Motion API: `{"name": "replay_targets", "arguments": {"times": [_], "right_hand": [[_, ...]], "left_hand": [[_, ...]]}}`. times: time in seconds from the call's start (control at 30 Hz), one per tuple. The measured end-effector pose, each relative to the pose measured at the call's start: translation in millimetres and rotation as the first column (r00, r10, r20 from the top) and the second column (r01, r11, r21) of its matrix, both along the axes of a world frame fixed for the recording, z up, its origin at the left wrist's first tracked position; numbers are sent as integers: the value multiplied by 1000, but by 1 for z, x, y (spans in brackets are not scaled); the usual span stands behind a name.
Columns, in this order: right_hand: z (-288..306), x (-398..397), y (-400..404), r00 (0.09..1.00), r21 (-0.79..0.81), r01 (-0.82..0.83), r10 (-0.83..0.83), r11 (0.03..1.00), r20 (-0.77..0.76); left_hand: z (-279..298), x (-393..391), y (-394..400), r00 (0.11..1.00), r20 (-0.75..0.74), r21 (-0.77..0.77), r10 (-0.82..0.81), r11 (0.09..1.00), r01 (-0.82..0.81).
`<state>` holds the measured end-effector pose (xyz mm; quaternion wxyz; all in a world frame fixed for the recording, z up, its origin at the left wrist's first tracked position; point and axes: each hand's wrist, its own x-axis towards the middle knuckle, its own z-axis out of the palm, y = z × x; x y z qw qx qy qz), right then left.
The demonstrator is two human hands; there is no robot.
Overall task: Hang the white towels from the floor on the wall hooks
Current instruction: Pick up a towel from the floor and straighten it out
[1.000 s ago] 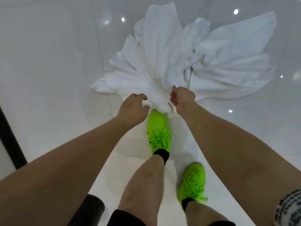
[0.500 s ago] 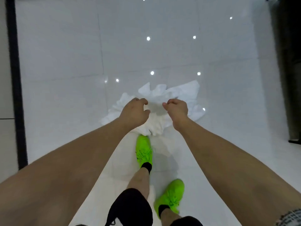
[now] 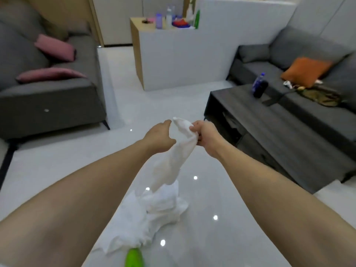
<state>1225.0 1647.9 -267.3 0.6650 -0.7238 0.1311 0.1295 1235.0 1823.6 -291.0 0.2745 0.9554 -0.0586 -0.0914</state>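
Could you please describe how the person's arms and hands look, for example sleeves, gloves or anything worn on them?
Both forearms are bare up to the frame edge: no sleeves in view. The left hand and the right hand wear no gloves. No watch, ring or band shows on either wrist.

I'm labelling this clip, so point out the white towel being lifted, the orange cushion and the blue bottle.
white towel [image 3: 174,160]: head view, hanging middle.
orange cushion [image 3: 305,71]: head view, centre of its face.
blue bottle [image 3: 258,81]: head view, its body.
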Motion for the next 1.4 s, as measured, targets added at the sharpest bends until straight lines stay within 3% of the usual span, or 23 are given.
{"name": "replay_targets", "arguments": {"times": [0.13, 0.23, 0.4, 0.57, 0.63, 0.77, 0.97, 1.13, 1.27, 1.33, 1.4], "right_hand": [[94, -45, -81, 983, 57, 63, -72, 996, 166], [144, -84, -146, 953, 103, 161, -182, 982, 242], [185, -140, -236, 894, 111, 315, -333, 943, 300], [205, -169, -304, 835, 229, 400, -456, 888, 307], [210, -175, -328, 812, 194, 448, -488, 873, 319], [213, -177, -390, 779, -74, 567, -504, 821, 373], [224, -144, -459, 826, -222, 505, -392, 834, 405], [242, -89, -506, 723, -306, 665, -486, 681, 491], [249, -48, -543, 653, -188, 718, -554, 671, 517], [250, -31, -560, 626, -150, 737, -583, 659, 518], [251, -14, -576, 619, -107, 735, -598, 670, 509]], "left_hand": [[86, -25, -81, 994, 29, -175, -105, 979, 109], [134, -47, -150, 970, -18, -387, -241, 897, 216], [184, -76, -258, 948, 90, -552, -306, 777, 303], [206, -84, -349, 874, 60, -624, -482, 665, 410], [210, -81, -380, 862, 94, -632, -497, 640, 438], [229, -62, -446, 873, 155, -716, -462, 557, 421], [264, -18, -532, 785, 271, -628, -557, 515, 583], [282, 21, -587, 722, 195, -656, -664, 458, 599], [272, 65, -614, 667, 116, -667, -736, 440, 601], [261, 86, -626, 602, 96, -556, -793, 459, 693], [248, 104, -640, 600, 99, -414, -794, 516, 750]]}}
